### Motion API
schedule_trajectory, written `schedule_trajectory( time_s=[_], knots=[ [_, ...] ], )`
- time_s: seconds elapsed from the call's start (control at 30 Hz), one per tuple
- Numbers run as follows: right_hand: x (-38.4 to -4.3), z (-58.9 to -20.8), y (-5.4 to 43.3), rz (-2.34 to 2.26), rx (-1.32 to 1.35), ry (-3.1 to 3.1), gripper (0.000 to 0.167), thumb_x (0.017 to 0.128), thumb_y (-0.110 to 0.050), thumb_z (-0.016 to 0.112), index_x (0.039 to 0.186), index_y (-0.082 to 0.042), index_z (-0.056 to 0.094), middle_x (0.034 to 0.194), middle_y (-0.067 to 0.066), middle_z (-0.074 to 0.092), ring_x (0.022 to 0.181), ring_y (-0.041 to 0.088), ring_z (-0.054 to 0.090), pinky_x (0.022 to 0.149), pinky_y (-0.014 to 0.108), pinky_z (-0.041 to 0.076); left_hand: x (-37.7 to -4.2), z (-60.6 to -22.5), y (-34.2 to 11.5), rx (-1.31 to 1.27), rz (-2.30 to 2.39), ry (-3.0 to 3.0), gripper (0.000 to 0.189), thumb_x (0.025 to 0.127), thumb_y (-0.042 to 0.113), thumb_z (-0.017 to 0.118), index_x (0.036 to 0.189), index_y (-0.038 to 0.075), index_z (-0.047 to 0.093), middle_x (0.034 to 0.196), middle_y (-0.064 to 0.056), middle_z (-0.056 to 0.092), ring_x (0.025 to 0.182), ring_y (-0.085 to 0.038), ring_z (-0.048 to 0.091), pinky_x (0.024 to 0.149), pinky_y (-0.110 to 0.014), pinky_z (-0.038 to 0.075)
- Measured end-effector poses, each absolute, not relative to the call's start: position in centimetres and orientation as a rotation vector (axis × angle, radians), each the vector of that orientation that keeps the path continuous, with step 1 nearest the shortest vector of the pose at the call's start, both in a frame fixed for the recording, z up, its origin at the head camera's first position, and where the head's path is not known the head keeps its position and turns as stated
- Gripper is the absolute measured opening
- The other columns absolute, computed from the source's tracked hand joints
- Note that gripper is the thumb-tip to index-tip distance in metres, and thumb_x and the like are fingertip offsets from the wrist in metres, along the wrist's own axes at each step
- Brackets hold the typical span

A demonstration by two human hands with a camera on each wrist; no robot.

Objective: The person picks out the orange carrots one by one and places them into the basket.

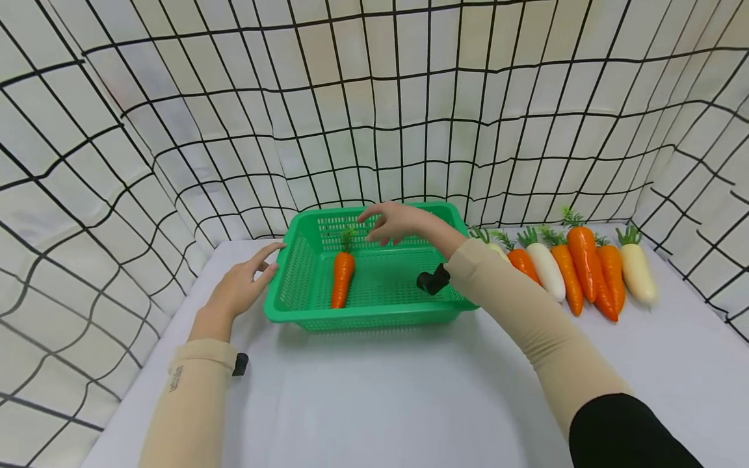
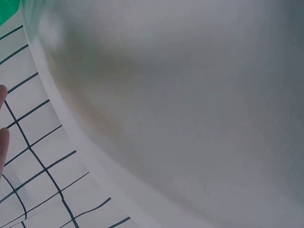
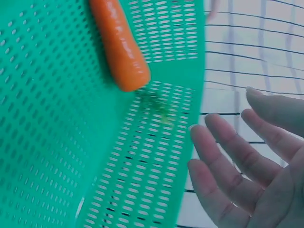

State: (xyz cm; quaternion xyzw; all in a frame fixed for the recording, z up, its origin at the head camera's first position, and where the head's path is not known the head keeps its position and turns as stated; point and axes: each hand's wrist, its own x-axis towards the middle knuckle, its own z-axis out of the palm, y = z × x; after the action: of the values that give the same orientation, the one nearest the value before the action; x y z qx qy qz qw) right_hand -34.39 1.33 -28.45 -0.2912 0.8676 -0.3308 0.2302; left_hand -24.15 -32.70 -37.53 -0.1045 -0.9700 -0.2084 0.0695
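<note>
Beige sleeves [image 1: 187, 416] lay nearest my head camera, extending from the near edge of the white worktop [image 1: 374, 403]. I saw a green basket [image 1: 363, 317] at the worktop's far edge, with one orange carrot [image 1: 342, 273] inside its left half, leafy end towards the basket's far wall. At the basket's left rim was the left hand [image 1: 236, 286], thumb and fingers apart; I could not tell how firmly it touched. Near the far rim hung the right hand [image 1: 398, 224], fingers loosely bent, spread, holding nothing. More carrots [image 1: 582, 260] and pale radishes [image 1: 547, 270] lay towards the worktop's far right corner.
</note>
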Motion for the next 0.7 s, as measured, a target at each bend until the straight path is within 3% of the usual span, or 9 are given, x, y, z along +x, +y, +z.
schedule_trajectory(
  time_s=[0.3,0.47,0.7],
  knots=[
    [-31.9,-27.1,7.7,-1.13,-0.899,2.448,0.042,0.103,-0.021,0.065,0.143,-0.013,0.058,0.123,0.012,0.07,0.097,0.023,0.068,0.085,0.041,0.054,-24.3,-37.9,-32.9,-0.33,-0.635,-2.907,0.055,0.111,0.046,0.036,0.16,0.021,0.034,0.125,-0.03,0.064,0.1,-0.045,0.067,0.082,-0.063,0.051],
    [-30.7,-27.2,11.8,-1.147,-0.864,2.538,0.041,0.104,-0.02,0.063,0.143,-0.01,0.058,0.128,0.016,0.067,0.105,0.028,0.069,0.093,0.048,0.053,-24.3,-38.0,-33.0,-0.331,-0.626,-2.904,0.055,0.111,0.046,0.035,0.159,0.02,0.034,0.123,-0.03,0.065,0.097,-0.043,0.068,0.08,-0.062,0.052],
    [-29.7,-28.2,17.5,-1.034,-0.746,2.804,0.037,0.104,-0.02,0.063,0.139,-0.007,0.061,0.124,0.02,0.068,0.108,0.034,0.066,0.089,0.05,0.053,-24.3,-38.0,-33.1,-0.344,-0.635,-2.89,0.055,0.111,0.046,0.035,0.159,0.02,0.033,0.122,-0.031,0.065,0.097,-0.044,0.068,0.08,-0.062,0.052]
  ],
)
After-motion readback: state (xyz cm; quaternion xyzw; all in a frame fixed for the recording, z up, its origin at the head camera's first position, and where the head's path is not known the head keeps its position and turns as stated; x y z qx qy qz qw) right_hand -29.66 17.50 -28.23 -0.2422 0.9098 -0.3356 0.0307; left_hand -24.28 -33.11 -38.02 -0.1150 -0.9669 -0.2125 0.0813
